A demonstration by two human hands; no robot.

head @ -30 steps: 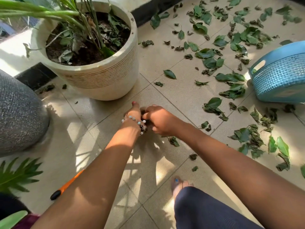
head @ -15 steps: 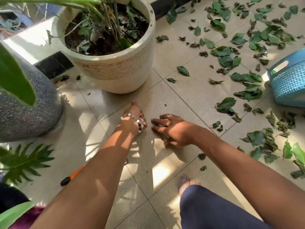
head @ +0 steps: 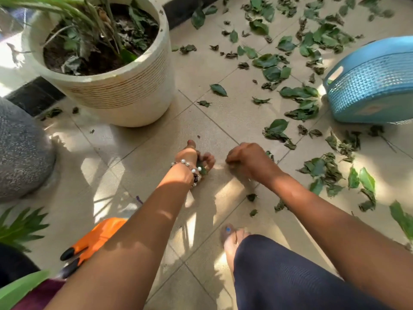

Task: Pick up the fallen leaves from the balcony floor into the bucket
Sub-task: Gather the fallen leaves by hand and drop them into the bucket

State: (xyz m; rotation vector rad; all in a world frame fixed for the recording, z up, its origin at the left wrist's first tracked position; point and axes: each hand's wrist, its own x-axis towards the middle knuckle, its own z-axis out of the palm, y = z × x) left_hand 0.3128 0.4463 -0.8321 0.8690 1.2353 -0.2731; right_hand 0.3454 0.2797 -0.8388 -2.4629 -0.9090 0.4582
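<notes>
Now the right hand, flat and spread on the tile half a second ago, is curled knuckles-up, seemingly pinching small leaf bits; the left hand still cups green leaves. Scattered leaves lie between hands and blue bucket, tipped sideways at right.

A single wide-angle view comes from the person's head, looking forward and steeply down onto the tiled balcony floor, close enough that both forearms run in from the bottom edge and fill much of the lower frame. The left hand and right hand sit near the centre. The cream plant pot reaches the upper left edge, the blue basket is cut off at the right edge, and the wide lens bends the tile lines.
</notes>
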